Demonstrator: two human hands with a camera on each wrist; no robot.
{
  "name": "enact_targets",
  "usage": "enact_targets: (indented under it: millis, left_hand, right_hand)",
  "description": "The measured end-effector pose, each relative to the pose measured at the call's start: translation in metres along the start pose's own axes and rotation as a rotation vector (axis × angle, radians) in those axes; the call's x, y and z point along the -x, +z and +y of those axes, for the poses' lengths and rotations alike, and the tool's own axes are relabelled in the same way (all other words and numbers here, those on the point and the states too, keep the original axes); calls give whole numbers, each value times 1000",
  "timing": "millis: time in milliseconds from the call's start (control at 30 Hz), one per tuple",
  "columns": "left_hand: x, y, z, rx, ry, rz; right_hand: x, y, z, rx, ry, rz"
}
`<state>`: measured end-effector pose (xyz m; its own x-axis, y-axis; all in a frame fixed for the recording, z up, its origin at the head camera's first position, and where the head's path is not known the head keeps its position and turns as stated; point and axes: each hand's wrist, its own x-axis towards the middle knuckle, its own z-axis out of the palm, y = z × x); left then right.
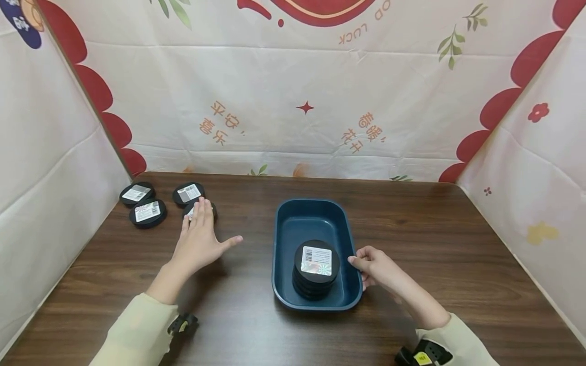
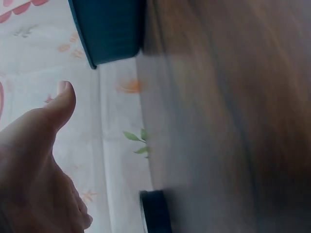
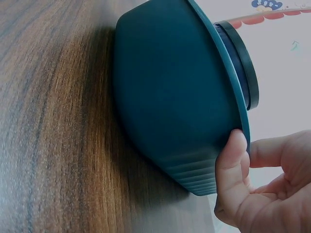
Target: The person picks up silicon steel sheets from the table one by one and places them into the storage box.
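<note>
A dark blue tray (image 1: 286,223) stands on the table with a stack of black round discs (image 1: 316,269) in its near half; a white label covers part of the top one. My right hand (image 1: 377,269) pinches the tray's right rim between thumb and fingers, as the right wrist view also shows. At the left, my left hand (image 1: 199,244) stretches out over a black disc (image 1: 213,209), its fingers straight and its thumb spread. Whether the fingertips touch that disc, I cannot tell. Just behind it lies another labelled disc (image 1: 188,193).
Further left lie two more labelled black discs, one at the back (image 1: 137,193) and one nearer (image 1: 148,213). The brown wooden table (image 1: 247,330) is bounded by printed white cloth (image 1: 274,117) at the back and on both sides.
</note>
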<state>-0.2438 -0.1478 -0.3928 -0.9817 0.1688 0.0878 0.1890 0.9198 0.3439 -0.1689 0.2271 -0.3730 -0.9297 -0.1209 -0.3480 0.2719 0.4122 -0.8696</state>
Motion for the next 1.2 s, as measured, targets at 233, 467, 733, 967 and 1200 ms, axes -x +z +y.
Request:
enact_targets:
  millis: [233,467,733,967,1200]
  left_hand:
    - [-10,6,-20,36,-73,-33]
    - [-18,7,-33,111,-99,-63]
    - [-27,3,-39,144,-148,-67]
    - [-34,-3,-45,159,-164,-105]
    - [-38,-7,-47,174,-189,-136]
  right_hand:
    - [1,0,-1,14,5,1]
    - [1,1,-3,17,9,8]
    - [1,0,-3,23,21,14]
    - [2,1,-3,17,23,14]
    - [1,1,-3,13,12,5]
